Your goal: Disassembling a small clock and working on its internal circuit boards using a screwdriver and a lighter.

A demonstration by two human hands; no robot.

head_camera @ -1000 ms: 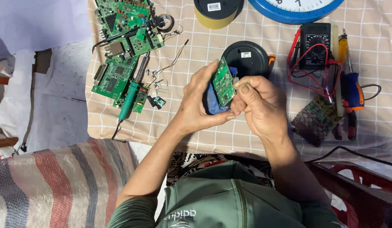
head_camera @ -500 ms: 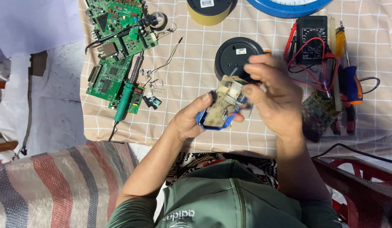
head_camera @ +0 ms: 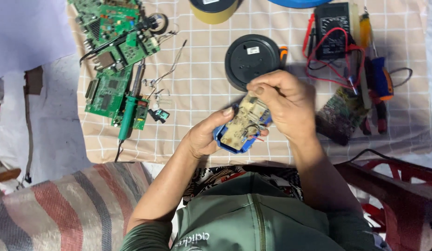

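Circuit board (head_camera: 244, 123) in blue casing (head_camera: 225, 141), gripped by left hand (head_camera: 204, 135) and right hand (head_camera: 285, 104).

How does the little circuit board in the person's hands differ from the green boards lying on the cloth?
The small circuit board shows a pale tan face, while the green circuit boards are bright green and crowded with chips. The small one is held up, tilted, in a blue casing between the left hand and right hand; the green ones lie flat, untouched, and look larger. Both are bare electronics boards.

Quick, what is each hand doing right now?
Left hand: closed, holding the blue case.
Right hand: closed, pinching the circuit board in that case.
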